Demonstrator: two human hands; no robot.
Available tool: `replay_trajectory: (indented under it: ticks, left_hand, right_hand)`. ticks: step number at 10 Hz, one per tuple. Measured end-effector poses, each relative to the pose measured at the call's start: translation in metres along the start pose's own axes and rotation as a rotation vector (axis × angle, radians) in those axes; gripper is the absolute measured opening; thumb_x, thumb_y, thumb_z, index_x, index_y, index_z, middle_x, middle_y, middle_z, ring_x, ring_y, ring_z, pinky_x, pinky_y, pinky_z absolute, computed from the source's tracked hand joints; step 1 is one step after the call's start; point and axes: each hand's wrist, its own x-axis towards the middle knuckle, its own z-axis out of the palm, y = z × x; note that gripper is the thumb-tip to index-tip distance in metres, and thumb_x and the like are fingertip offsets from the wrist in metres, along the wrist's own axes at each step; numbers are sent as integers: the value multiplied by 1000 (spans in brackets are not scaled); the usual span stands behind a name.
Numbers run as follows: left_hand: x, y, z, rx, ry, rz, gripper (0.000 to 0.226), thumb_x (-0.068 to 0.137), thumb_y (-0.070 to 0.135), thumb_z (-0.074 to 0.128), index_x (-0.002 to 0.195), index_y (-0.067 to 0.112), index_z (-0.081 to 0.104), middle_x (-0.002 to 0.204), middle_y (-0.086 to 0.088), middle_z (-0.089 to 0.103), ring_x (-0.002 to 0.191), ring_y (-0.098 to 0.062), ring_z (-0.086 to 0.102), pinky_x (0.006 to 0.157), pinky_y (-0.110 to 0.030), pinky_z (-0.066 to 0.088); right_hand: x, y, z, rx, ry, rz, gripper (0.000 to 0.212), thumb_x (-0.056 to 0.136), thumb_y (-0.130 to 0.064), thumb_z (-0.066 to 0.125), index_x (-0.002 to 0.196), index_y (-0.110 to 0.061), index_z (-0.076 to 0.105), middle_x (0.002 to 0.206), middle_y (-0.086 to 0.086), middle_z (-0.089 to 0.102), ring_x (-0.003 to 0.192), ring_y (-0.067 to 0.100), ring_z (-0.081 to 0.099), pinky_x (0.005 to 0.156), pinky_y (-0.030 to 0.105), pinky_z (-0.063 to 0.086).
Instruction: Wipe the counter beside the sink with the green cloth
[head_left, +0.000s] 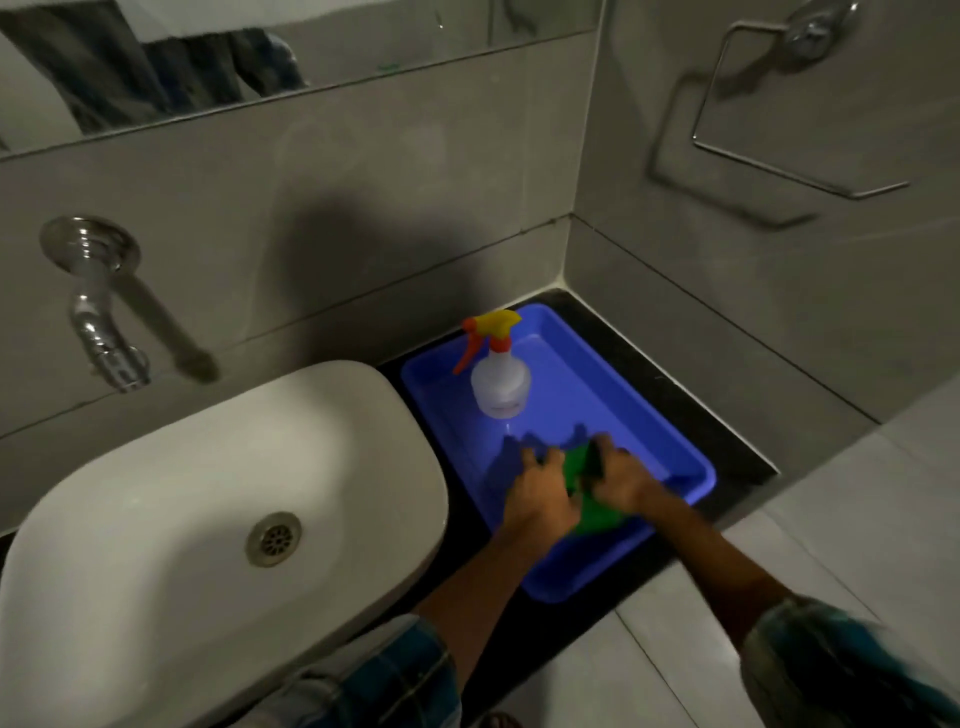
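Note:
A green cloth (592, 512) lies bunched in the near half of a blue plastic tray (649, 410) that sits on the black counter (727, 441) right of the white sink (208, 493). My left hand (540, 493) grips the cloth's left side. On the cloth's right side, my right hand (621, 478) is closed over it, with a dark patch showing between the fingers. Both hands are inside the tray. Most of the cloth is hidden between the hands.
A spray bottle (498, 374) with a yellow and orange trigger stands in the tray's far half. A chrome tap (104, 332) juts from the tiled wall above the sink. A metal towel ring (779, 109) hangs on the right wall. A pale ledge borders the counter at right.

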Motion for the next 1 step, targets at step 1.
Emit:
replay_trajectory:
  ticks: [1]
  left_hand:
    - [-3, -21, -5, 318, 143, 120, 60, 83, 28, 62, 137, 20, 37, 150, -14, 33, 135, -35, 34, 104, -52, 34]
  right_hand:
    - [8, -4, 4, -450, 32, -5, 94, 83, -48, 61, 152, -17, 5, 154, 20, 19, 140, 35, 25, 112, 51, 25]
